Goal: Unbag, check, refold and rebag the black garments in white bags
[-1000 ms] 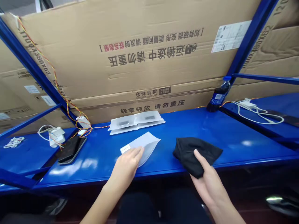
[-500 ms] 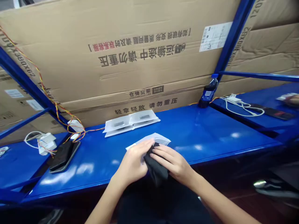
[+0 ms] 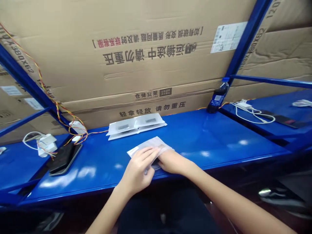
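Holding the white bag [image 3: 156, 141], the left hand [image 3: 136, 170] has its fingers on top and its thumb down at the near side. The right hand [image 3: 172, 161] comes in from the other side, and its fingertips go under the top sheet of the bag. I can't see those fingers well, so I can't tell if they are gripping something or not. A little dark patch [image 3: 155, 162] shows between the two hands, by the bag's open side, but it is too hidden to name.

The bag lies in front of both hands, just past the fingers. It looks like its long way goes across, from the small label [image 3: 133, 150] by the left hand over to the right hand. The open side faces the right hand and the person, so the right hand is the nearer one to the opening. The left hand is nearer to the label end.

Farther out, past the bag, some flat white packs [image 3: 123, 127] lie on the blue shelf [image 3: 192, 139]. They are near the big brown cardboard [image 3: 146, 74], and no hand touches them. Off to the left are a dark phone [image 3: 61, 158] and a white plug [image 3: 46, 143]. Way over to the right, a dark bottle [image 3: 216, 97] stands up by the blue post [image 3: 240, 53].
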`<state>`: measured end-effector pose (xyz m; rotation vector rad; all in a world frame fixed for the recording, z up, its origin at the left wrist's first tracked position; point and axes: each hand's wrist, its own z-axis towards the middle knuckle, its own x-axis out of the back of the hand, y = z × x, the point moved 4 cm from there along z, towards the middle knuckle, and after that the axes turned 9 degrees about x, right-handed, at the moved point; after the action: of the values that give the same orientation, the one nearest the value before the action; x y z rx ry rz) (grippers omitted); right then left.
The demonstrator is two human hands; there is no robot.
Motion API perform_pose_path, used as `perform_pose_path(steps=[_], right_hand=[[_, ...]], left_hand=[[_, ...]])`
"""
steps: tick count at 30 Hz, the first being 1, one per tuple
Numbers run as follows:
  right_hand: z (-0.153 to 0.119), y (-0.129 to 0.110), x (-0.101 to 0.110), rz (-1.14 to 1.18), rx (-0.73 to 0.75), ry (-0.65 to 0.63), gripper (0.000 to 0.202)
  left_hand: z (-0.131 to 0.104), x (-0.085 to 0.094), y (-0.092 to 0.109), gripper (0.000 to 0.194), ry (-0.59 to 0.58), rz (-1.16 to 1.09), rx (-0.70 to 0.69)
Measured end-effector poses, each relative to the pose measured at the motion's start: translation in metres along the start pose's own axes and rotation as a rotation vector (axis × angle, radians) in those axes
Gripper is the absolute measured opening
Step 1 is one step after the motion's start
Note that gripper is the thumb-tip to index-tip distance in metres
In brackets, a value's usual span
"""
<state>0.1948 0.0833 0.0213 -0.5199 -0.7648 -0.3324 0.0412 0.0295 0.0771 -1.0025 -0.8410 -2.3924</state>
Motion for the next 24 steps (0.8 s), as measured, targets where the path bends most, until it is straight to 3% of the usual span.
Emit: perform_pose_path(steps=[2,4,8,12,16,20,24], right_hand=[[0.000,-0.009,0.004,-0.008,0.087,-0.114,0.050],[0.002,-0.016,0.009,-0.021,0.154,-0.127,0.051],[0.001,-0.026,0.014,-0.114,0.221,-0.050,0.056],[-0.024,-0.038,0.026,-0.160,0.234,0.002,0.064],[-0.052,-0.072,0.041,-0.275,0.331,0.138,0.049],[-0.054,-0.103,0.041,-0.323,0.332,0.308,0.026],[-0.045,-0.113,0.035,-0.307,0.411,0.364,0.032]], left_hand=[[-0.011,0.006,-0.001,0.062,0.039,0.069,0.005],[-0.019,0.012,0.000,0.055,0.059,0.126,0.013],[-0.032,0.018,0.004,0.044,0.086,0.251,-0.035],[-0.052,0.022,0.008,0.027,0.101,0.415,-0.155],[-0.072,0.026,0.016,0.024,0.228,0.438,-0.199],[-0.070,0.017,0.027,0.019,0.290,0.330,-0.157],[-0.061,0.013,0.034,0.016,0.366,0.278,-0.122]])
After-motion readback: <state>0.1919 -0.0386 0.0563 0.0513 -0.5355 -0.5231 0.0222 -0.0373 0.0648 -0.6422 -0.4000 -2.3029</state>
